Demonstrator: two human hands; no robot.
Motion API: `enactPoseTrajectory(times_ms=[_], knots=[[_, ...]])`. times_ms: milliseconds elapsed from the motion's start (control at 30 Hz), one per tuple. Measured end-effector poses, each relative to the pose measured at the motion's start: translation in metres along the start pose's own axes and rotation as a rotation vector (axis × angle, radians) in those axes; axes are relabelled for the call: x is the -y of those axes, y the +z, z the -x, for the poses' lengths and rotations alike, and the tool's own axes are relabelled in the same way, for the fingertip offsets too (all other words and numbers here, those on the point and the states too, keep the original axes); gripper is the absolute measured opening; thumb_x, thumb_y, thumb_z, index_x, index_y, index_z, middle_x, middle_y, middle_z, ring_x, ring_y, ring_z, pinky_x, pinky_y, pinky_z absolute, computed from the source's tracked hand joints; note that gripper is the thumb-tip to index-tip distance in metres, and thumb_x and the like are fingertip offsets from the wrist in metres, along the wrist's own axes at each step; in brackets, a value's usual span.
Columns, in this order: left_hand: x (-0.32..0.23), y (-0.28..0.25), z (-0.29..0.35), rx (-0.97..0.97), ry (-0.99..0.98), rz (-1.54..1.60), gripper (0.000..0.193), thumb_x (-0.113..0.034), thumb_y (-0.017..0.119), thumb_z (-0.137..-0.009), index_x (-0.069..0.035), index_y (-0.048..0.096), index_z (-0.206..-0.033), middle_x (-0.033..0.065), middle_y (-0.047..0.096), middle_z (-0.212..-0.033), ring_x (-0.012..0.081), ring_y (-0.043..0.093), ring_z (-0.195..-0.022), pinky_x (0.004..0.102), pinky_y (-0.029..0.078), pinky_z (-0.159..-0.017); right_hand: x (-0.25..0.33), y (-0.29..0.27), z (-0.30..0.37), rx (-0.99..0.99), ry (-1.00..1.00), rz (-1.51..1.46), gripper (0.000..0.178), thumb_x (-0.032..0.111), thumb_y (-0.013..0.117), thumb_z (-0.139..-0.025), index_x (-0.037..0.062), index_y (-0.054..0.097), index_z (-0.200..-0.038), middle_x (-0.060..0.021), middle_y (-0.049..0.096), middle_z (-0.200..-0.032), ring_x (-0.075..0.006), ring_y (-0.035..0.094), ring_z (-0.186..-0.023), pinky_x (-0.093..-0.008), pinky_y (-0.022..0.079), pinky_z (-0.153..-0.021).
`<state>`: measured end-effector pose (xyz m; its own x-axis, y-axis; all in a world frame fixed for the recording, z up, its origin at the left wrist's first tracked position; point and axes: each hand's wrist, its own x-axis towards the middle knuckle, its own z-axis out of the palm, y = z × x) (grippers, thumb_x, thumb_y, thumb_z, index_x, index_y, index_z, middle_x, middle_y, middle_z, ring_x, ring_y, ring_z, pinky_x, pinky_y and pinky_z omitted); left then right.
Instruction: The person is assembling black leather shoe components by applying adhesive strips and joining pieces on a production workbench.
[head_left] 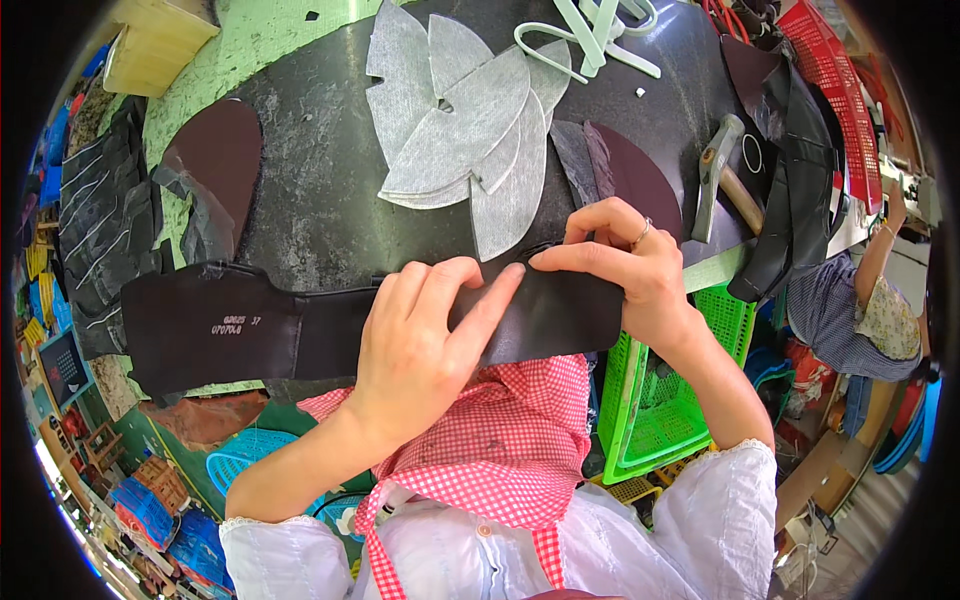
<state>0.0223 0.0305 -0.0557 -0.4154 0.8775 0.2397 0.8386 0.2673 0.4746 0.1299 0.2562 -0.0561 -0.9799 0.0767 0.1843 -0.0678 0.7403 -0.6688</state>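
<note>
A long black leather piece (210, 330), with pale print near its left end, lies along the near edge of the dark work board. My left hand (415, 345) rests on its middle, fingers bent over the upper edge and thumb stretched toward the right. Close to that thumb tip, my right hand (640, 270) pinches the same upper edge between thumb and fingers. What lies inside the pinch is too small to make out. Just beyond my hands sits a fanned stack of grey fabric-like pieces (450, 130).
A hammer (716, 175) lies at the right, beside black leather pieces (800, 190). Brown-black curved pieces (215, 165) flank the grey stack. White-green straps (600, 35) lie at the back. A green crate (625, 400) stands below right. Another person (850, 300) sits far right.
</note>
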Motion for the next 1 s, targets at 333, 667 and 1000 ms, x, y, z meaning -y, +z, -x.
enactPoseTrajectory(times_ms=[333,667,1000], knots=[[-0.002,0.000,-0.003,0.072,0.083,-0.170,0.062,-0.009,0.065,-0.080,-0.015,0.065,-0.141,0.0061,0.054,-0.107,0.0226,0.055,-0.088,0.0368,0.046,-0.075,-0.002,-0.004,0.007,-0.020,-0.145,0.138,0.047,-0.005,0.071,-0.063,0.0158,0.080,-0.104,-0.0044,0.065,-0.106,-0.0183,0.068,-0.077,-0.0306,0.058,-0.063],[-0.004,0.004,-0.002,0.074,0.091,-0.226,0.065,-0.006,0.064,-0.081,-0.016,0.061,-0.146,0.0076,0.052,-0.108,0.0229,0.056,-0.089,0.0366,0.046,-0.075,-0.005,-0.004,0.008,-0.038,-0.048,0.037,0.049,-0.009,0.069,-0.060,0.0144,0.080,-0.101,-0.0061,0.067,-0.113,-0.0223,0.071,-0.084,-0.0331,0.059,-0.068],[-0.022,0.008,-0.010,0.110,0.119,-0.265,0.051,-0.006,0.065,-0.082,-0.002,0.067,-0.133,0.0115,0.058,-0.120,0.0278,0.060,-0.105,0.0385,0.053,-0.087,0.000,-0.032,0.014,-0.101,-0.118,0.364,0.037,-0.001,0.064,-0.073,0.0124,0.081,-0.103,-0.0039,0.071,-0.123,-0.0213,0.064,-0.097,-0.0353,0.052,-0.082]])
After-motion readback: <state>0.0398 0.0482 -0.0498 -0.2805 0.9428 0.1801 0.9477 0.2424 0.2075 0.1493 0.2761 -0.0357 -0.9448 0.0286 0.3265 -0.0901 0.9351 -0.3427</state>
